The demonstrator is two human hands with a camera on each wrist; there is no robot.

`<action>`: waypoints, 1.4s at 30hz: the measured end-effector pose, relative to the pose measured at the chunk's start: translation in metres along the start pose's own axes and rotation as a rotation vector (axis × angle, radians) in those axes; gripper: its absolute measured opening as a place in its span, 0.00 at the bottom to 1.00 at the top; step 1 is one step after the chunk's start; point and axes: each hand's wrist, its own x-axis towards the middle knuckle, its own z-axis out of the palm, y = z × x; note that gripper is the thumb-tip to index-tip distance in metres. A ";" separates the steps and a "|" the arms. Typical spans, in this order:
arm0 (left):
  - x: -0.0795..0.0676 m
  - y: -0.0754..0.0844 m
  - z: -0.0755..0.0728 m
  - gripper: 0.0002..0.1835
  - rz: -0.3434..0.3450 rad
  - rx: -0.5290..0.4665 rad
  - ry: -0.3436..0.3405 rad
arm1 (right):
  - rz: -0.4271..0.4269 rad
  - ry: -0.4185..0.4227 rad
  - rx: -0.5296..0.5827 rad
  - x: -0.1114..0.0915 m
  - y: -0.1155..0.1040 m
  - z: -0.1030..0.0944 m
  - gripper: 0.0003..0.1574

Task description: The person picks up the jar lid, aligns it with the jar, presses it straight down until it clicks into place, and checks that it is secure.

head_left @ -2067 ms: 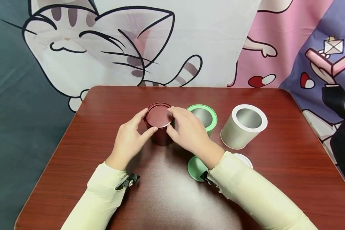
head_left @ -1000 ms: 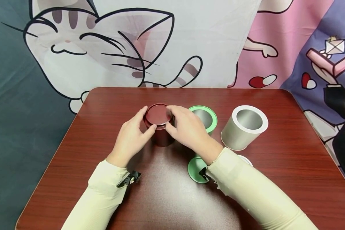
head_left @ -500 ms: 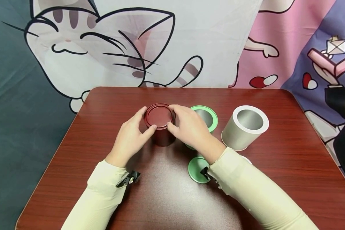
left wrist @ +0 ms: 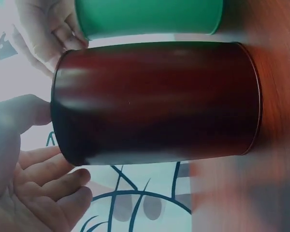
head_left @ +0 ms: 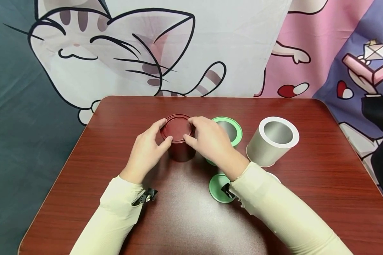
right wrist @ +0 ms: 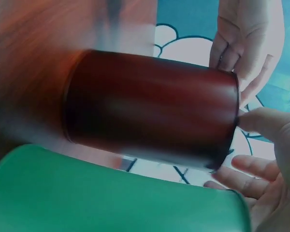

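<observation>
A dark red cylindrical can (head_left: pixel 181 153) stands upright near the back of the table, its red lid (head_left: pixel 177 129) lying on top. My left hand (head_left: pixel 142 154) holds the lid's rim from the left, thumb in front and fingers behind. From the other side my right hand (head_left: pixel 212 141) grips the same rim, with its thumb at the front. In the left wrist view the can's smooth side (left wrist: pixel 154 104) shows whole, and the left thumb (left wrist: pixel 34 113) meets the rim. The right wrist view shows the right thumb (right wrist: pixel 263 123) at the rim too.
A lidless green can (head_left: pixel 238 134) stands just right of the red one, partly behind my right hand. Farther right is a lidless white can (head_left: pixel 261 150). A green lid (head_left: pixel 217 189) lies nearer, beside a white lid (head_left: pixel 275 177) mostly covered by my sleeve.
About a second ago the red lid sat tilted, its front edge slightly raised; now it lies level in the can's rim. Both hands have stayed around the rim, with small finger shifts.
</observation>
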 end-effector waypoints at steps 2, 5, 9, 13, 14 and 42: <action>0.001 0.000 0.000 0.31 -0.010 0.001 -0.014 | 0.014 -0.017 -0.017 0.000 -0.002 -0.001 0.26; 0.001 0.002 -0.002 0.32 -0.018 0.009 -0.018 | 0.009 -0.013 -0.010 0.000 -0.004 -0.001 0.28; 0.001 0.004 -0.003 0.30 -0.027 0.018 -0.031 | -0.006 -0.005 -0.012 0.000 -0.004 0.000 0.29; 0.002 0.005 -0.004 0.29 -0.031 0.025 -0.036 | -0.009 0.013 -0.004 0.001 -0.004 0.001 0.29; 0.002 0.005 -0.004 0.29 -0.036 0.025 -0.040 | -0.003 0.015 0.003 0.001 -0.004 0.001 0.29; -0.015 0.017 0.009 0.35 0.118 0.002 0.031 | -0.072 0.102 0.058 -0.016 0.002 0.001 0.23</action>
